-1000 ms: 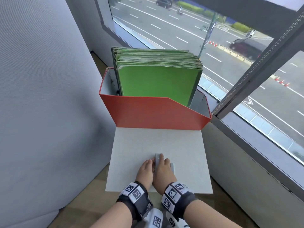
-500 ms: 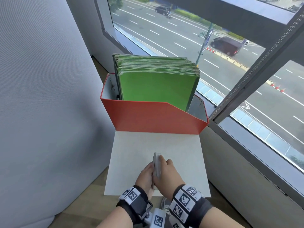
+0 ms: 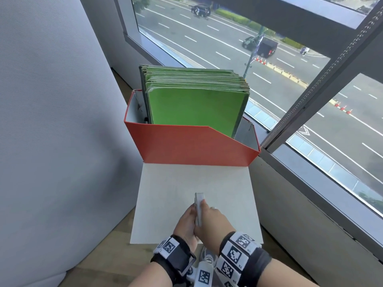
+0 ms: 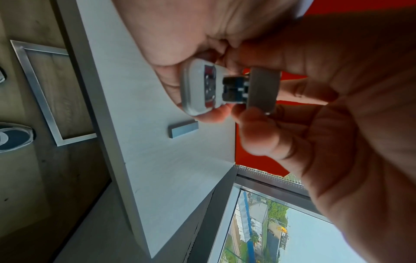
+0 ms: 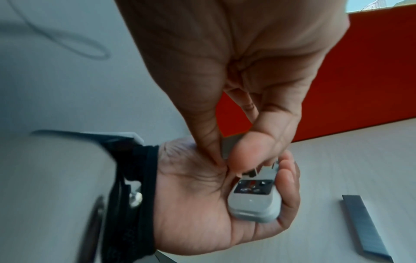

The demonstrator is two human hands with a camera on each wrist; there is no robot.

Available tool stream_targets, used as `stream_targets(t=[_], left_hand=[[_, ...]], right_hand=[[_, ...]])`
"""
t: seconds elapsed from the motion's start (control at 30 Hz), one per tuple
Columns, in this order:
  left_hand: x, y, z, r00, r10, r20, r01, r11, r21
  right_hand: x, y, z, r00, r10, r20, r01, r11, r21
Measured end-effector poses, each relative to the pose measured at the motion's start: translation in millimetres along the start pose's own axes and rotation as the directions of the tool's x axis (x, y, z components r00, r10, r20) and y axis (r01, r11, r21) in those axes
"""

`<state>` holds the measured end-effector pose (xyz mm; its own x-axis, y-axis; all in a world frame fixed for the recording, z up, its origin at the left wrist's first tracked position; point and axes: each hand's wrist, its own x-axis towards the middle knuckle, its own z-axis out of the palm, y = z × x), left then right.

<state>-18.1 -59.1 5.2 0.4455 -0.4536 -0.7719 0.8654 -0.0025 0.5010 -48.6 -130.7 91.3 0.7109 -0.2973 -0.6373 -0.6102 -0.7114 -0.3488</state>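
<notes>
Up off the white table point(image 3: 165, 183) since a second ago, both hands have risen with the small grey tool point(image 3: 199, 206), which sat low against the surface then and now stands on edge between them. Your left hand point(image 3: 186, 222) cups the tool's body with its fingers curled round it, probably to steady it while the other hand works. Your right hand point(image 3: 213, 222) pinches a flat metal part point(image 4: 263, 89) at the tool's open end between thumb and fingers. It looks like a stapler being opened for refilling. Further right, a metal strip point(image 5: 364, 229) lies flat on the table, apart from both hands, likely laid within reach for loading. Only the wrist views show that strip and the tool's red and black insides. The head view hides them behind your right hand, but it alone shows the orange box point(image 3: 190, 148) of green folders point(image 3: 194, 108) at the table's far edge.
</notes>
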Motion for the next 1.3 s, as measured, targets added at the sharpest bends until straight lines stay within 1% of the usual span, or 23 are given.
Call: stream_targets(t=[0.07,0.13,0.2,0.27,0.33,0.47,0.53,0.63,0.77,0.83,1.0,1.07,1.17,1.2,1.23,1.3], left_hand=[[1.6,-4.0,-3.3,1.0,-0.002,-0.03,0.003,0.999,0.048],[1.5,-8.5,-8.7,0.998,0.029,-0.06,-0.023,0.994,0.104],[-1.1,-10.8,-12.0,0.997,0.059,-0.046,-0.055,0.995,0.084],[-5.7,-10.6,-12.1,0.997,0.069,-0.022,-0.067,0.995,0.073],[-9.2,-8.8,-12.6,0.997,0.079,0.007,-0.08,0.993,0.084],[-10.0,-9.6,-18.8,0.997,0.08,0.013,-0.081,0.984,0.156],[-12.8,-11.1,-20.3,0.997,0.076,0.028,-0.079,0.983,0.166],[-19.7,-11.4,-18.7,0.995,0.082,0.05,-0.089,0.979,0.181],[-27.2,-12.2,-14.4,0.992,0.098,0.074,-0.11,0.979,0.175],[-28.4,-12.9,-14.4,0.993,0.097,0.065,-0.106,0.982,0.154],[-29.4,-15.7,-22.7,0.996,0.089,0.02,-0.091,0.984,0.15],[-27.3,-15.9,-25.4,0.997,0.079,-0.001,-0.078,0.987,0.139],[-21.0,-12.7,-26.2,0.997,0.065,-0.029,-0.062,0.994,0.085],[-18.7,-11.0,-26.2,0.997,0.066,-0.035,-0.063,0.995,0.074],[-16.5,-9.5,-26.3,0.997,0.069,-0.042,-0.066,0.995,0.074],[-14.3,-6.1,-25.1,0.996,0.076,-0.054,-0.071,0.993,0.093]], right_hand=[[-2.8,0.3,-7.8,1.0,-0.005,-0.01,0.005,1.0,0.022],[-4.8,1.5,-22.4,0.999,-0.038,-0.015,0.039,0.996,0.083],[-4.4,4.6,-39.1,0.997,-0.079,-0.005,0.079,0.988,0.131],[-0.6,7.0,-52.4,0.995,-0.102,-0.014,0.103,0.989,0.11],[8.9,8.3,-62.2,0.994,-0.099,-0.04,0.103,0.989,0.107],[37.2,10.6,-81.0,0.994,-0.086,-0.066,0.095,0.982,0.161],[48.6,11.9,-87.3,0.993,-0.082,-0.088,0.099,0.972,0.214],[63.2,17.6,-88.1,0.993,-0.051,-0.109,0.086,0.935,0.344],[81.1,24.9,-83.4,0.994,0.002,-0.112,0.045,0.911,0.411],[89.2,27.8,-76.5,0.996,0.033,-0.085,0.008,0.898,0.44],[100.2,30.6,-56.9,0.997,0.071,0.01,-0.064,0.816,0.575],[101.9,33.4,-51.5,0.998,0.065,0.017,-0.062,0.784,0.618],[99.9,43.9,-47.1,0.999,0.047,-0.012,-0.024,0.694,0.719],[97.3,49.6,-45.2,0.999,0.045,-0.021,-0.015,0.68,0.733],[95.1,56.7,-42.0,0.999,0.04,-0.033,-0.004,0.697,0.717],[89.3,70.7,-31.6,0.998,0.028,-0.065,0.014,0.82,0.572]])
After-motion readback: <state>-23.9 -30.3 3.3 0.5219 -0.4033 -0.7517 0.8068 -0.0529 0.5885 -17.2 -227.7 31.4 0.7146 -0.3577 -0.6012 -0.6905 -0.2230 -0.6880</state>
